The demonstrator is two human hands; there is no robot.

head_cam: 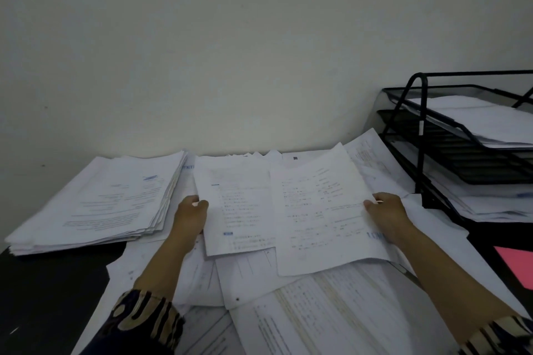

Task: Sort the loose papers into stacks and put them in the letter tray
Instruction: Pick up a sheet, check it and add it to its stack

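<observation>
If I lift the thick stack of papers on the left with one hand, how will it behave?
The stack is probably heavy, since it holds many sheets. It would likely sag and fan apart: its right edges already lie uneven. Loose sheets may slide off, so supporting it from below seems safer.

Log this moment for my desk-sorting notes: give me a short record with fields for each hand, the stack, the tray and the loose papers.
left hand: left hand pinches the left sheet at its left edge
right hand: right hand pinches the right sheet at its right edge
stack: sorted stack on the desk, left of the hands
tray: black letter tray at right, papers already in its tiers
loose papers: loose papers spread under the held sheets
other: pink sheet at right edge
</observation>
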